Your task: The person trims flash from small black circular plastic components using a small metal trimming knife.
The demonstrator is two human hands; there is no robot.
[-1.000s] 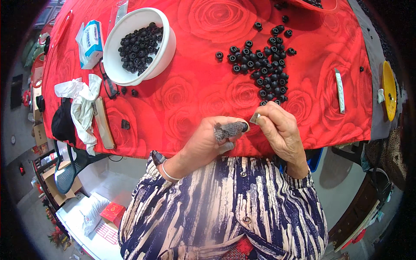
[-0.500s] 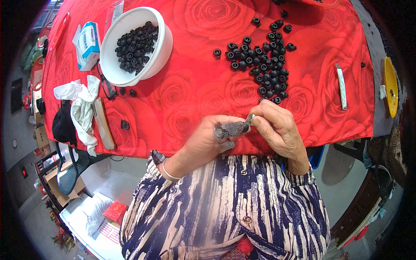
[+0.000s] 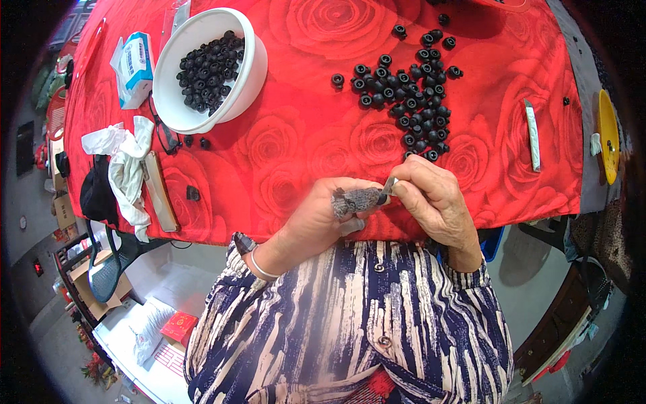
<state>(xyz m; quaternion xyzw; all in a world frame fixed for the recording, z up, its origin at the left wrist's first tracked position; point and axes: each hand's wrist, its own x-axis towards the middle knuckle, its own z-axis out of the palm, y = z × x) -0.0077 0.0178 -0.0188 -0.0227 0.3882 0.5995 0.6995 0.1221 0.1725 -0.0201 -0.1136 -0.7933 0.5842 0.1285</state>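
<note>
In left hand, black piece.

The rose-patterned red tablecloth suggests a home.

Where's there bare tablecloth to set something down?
Bare red tablecloth lies between the white bowl and the loose black parts, and between those and the slim white strip. Crowded: the left edge, with white cloth, and just beyond the right hand.
</note>
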